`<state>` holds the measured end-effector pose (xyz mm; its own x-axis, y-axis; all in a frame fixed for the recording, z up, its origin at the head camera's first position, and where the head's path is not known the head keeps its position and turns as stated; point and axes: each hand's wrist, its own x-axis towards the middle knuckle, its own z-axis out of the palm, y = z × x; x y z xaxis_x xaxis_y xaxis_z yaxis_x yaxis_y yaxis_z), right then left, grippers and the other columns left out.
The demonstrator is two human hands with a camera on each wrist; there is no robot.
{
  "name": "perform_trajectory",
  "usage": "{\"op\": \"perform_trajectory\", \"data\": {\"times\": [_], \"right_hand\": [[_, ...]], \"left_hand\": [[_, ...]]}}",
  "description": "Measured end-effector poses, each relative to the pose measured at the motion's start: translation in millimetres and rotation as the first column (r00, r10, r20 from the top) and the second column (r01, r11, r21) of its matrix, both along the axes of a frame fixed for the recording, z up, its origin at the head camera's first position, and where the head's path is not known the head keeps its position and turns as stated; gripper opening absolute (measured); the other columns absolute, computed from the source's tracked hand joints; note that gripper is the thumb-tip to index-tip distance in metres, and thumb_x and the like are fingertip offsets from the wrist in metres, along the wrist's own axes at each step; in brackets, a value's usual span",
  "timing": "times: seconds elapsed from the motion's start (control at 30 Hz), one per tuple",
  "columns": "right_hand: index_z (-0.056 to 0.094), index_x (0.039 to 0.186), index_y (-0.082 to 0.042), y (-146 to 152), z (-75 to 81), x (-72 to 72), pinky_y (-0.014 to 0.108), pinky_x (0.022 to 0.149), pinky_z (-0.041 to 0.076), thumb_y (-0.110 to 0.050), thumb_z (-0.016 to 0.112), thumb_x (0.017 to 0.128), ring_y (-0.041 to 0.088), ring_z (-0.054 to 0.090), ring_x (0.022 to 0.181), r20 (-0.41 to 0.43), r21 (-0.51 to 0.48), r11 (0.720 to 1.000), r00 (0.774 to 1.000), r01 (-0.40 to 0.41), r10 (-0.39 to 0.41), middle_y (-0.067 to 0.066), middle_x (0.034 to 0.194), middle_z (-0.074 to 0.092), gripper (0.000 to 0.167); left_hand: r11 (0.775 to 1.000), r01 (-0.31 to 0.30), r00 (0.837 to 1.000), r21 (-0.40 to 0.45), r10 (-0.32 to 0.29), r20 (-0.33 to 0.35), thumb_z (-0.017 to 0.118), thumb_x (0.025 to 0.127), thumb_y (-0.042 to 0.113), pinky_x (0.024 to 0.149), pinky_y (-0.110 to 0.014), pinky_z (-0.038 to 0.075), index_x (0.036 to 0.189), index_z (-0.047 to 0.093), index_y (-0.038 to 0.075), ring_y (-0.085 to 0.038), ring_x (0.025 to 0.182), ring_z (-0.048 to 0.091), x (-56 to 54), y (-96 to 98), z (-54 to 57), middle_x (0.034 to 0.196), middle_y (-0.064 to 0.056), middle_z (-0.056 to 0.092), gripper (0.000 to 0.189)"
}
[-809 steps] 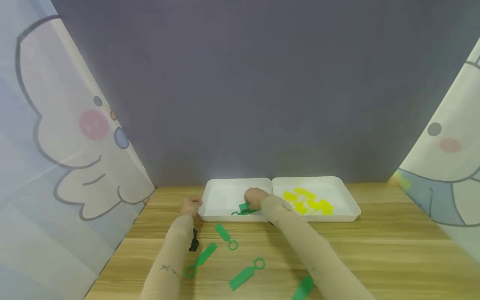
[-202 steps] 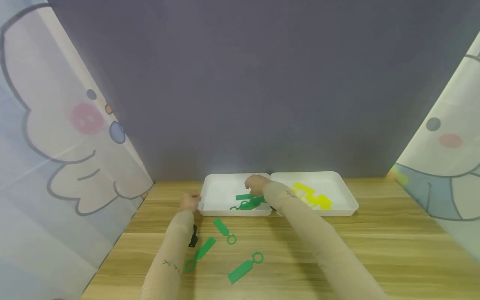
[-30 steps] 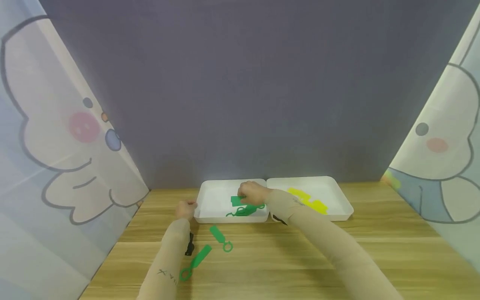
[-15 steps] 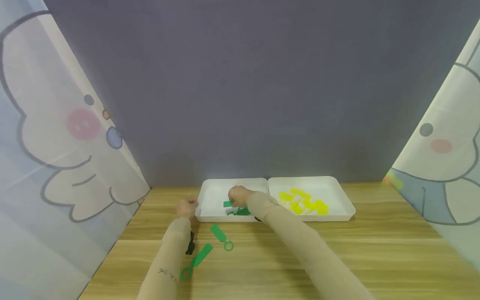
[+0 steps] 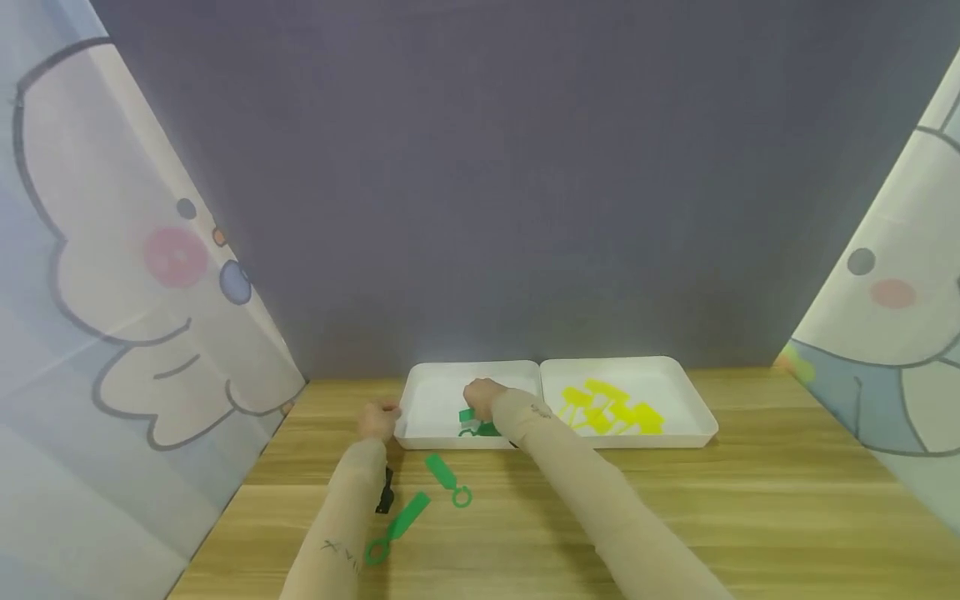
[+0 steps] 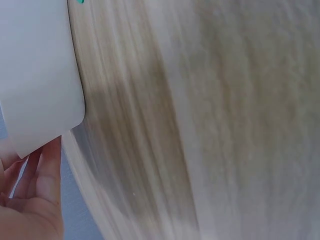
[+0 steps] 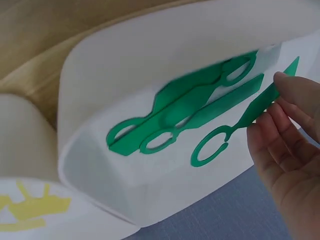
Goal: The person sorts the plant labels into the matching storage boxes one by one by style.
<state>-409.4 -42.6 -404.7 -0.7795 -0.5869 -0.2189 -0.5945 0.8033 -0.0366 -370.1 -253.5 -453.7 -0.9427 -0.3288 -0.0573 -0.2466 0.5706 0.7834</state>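
My right hand (image 5: 483, 398) is over the left white tray (image 5: 438, 375). In the right wrist view, its thumb and fingers pinch a green ring tag (image 7: 257, 106) by the flat strip, with the open ring pointing away from the palm. Beside it, several more green ring tags (image 7: 200, 102) lie overlapping along the tray's near wall. At that tray's left end is my left hand (image 5: 377, 419); the left wrist view has its thumb and fingers gripping the tray's end wall (image 6: 45, 117). Two green ring tags, one nearer the tray (image 5: 442, 472) and one closer to me (image 5: 405, 521), lie on the table.
A second white tray (image 5: 678, 396) adjoins on the right, holding several yellow tags (image 5: 611, 408). A black object (image 5: 386, 493) lies beside the left forearm on the wooden table (image 5: 787, 500). A dark grey panel (image 5: 480, 183) stands behind the trays, with patterned curtains at both sides.
Since the older frames, green tags have left the table's front and the tray's pile has grown. Over the last second my right hand moved left and slightly down inside the tray; the left stayed put.
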Motion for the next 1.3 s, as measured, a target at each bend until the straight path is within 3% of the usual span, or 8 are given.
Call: {"op": "perform_trajectory", "data": {"times": [0.2,0.43,0.8,1.03,1.3], "right_hand": [[0.067,0.092,-0.009,-2.5,-1.4,1.0,0.019,0.067,0.050,-0.009,0.062,0.086,0.011,0.061,0.078,-0.005,0.033,0.999,1.000,-0.007,0.007,0.001,0.087,0.067,0.007],[0.064,0.107,-0.009,0.7,-1.3,10.1,0.021,0.084,0.050,-0.006,0.058,0.088,0.016,0.061,0.101,0.011,0.030,0.999,1.000,-0.029,0.028,0.003,0.108,0.066,0.021],[0.068,0.099,-0.007,17.7,10.9,8.7,0.022,0.076,0.050,-0.004,0.059,0.086,0.014,0.062,0.086,0.068,-0.103,0.995,0.998,0.010,-0.003,0.001,0.094,0.068,0.016],[0.066,0.102,-0.003,21.9,17.3,14.1,0.028,0.085,0.049,-0.006,0.059,0.087,0.019,0.061,0.096,0.064,-0.161,0.985,0.995,-0.068,0.079,0.007,0.103,0.067,0.017],[0.062,0.112,-0.001,26.1,21.7,27.1,0.031,0.093,0.047,-0.006,0.060,0.086,0.022,0.059,0.108,0.022,-0.289,0.944,0.984,-0.161,0.175,0.008,0.114,0.064,0.026]], "left_hand": [[1.000,-0.008,1.000,-0.019,0.007,-0.014,0.052,0.090,0.014,0.090,-0.045,0.046,0.113,0.061,-0.003,-0.038,0.109,0.054,2.7,3.9,5.8,0.120,-0.023,0.058,0.029],[0.999,0.008,1.000,0.042,-0.009,0.027,0.052,0.091,0.014,0.090,-0.044,0.046,0.115,0.060,-0.002,-0.037,0.109,0.054,4.8,4.1,0.8,0.121,-0.023,0.057,0.029],[1.000,0.007,1.000,-0.012,-0.007,0.010,0.051,0.091,0.014,0.090,-0.044,0.045,0.113,0.060,-0.003,-0.036,0.108,0.054,1.9,3.8,17.3,0.119,-0.023,0.058,0.029],[1.000,0.029,0.999,-0.010,-0.029,0.015,0.052,0.090,0.012,0.088,-0.043,0.046,0.112,0.060,-0.004,-0.037,0.107,0.054,1.7,1.0,18.2,0.119,-0.024,0.057,0.029],[0.995,0.077,0.997,-0.070,-0.076,0.020,0.053,0.088,0.011,0.085,-0.043,0.048,0.110,0.061,-0.004,-0.037,0.102,0.057,-2.4,-2.7,21.5,0.115,-0.024,0.060,0.027]]}}
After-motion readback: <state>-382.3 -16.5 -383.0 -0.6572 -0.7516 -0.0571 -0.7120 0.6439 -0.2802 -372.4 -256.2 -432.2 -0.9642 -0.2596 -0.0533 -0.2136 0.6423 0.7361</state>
